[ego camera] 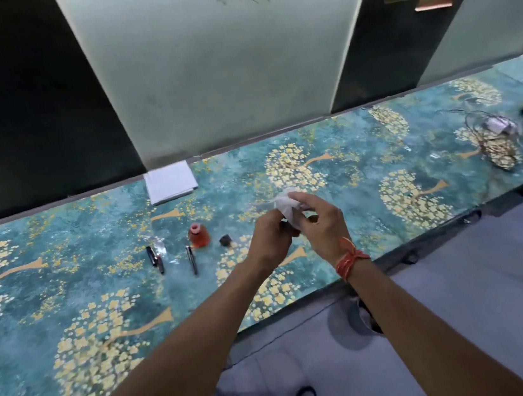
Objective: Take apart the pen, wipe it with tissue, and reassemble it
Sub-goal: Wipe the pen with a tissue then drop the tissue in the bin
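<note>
My right hand (321,223) pinches a crumpled white tissue (286,206) above the counter. My left hand (271,234) is closed right beside it, fingers curled toward the tissue around something small; the piece it holds is hidden by fingers and tissue. On the counter to the left lie dark pen parts: a short one (151,255), a slim one (160,265) next to it, and a longer barrel with a metal clip (192,260). A small black cap (225,240) sits near my left hand.
A small orange ink bottle (198,236) stands among the pen parts. A white folded tissue stack (170,182) lies at the back edge. A tangle of wires (495,142) sits far right. The teal flowered counter (68,306) ends at a front edge above the floor.
</note>
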